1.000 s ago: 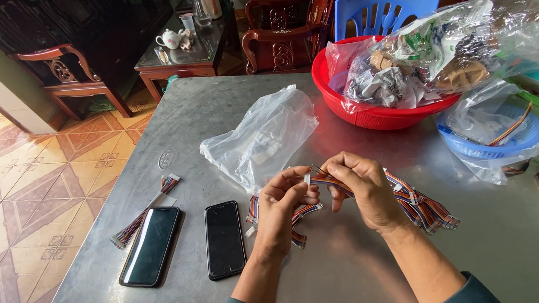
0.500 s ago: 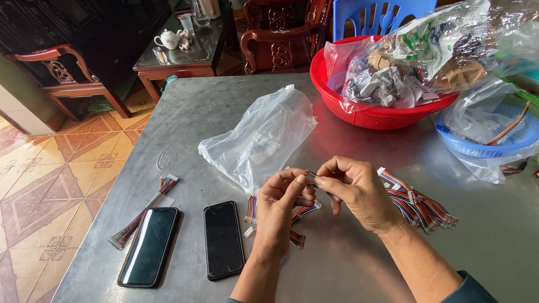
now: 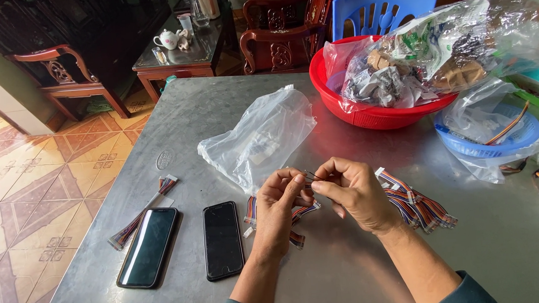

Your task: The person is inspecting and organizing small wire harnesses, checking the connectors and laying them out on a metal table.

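My left hand and right hand pinch one thin wire between closed fingers above the table, cable bundles lying beside them.

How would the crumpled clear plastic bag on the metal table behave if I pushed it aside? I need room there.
The crumpled clear plastic bag would probably slide easily: it looks thin and nearly empty on the smooth grey metal table. It would likely buckle rather than move as one piece, given its loose folds.

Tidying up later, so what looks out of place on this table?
One multicoloured ribbon cable lies apart at the left, its lower end under the left phone. The other cables are piled by the right hand. Nothing looks spilled or broken.
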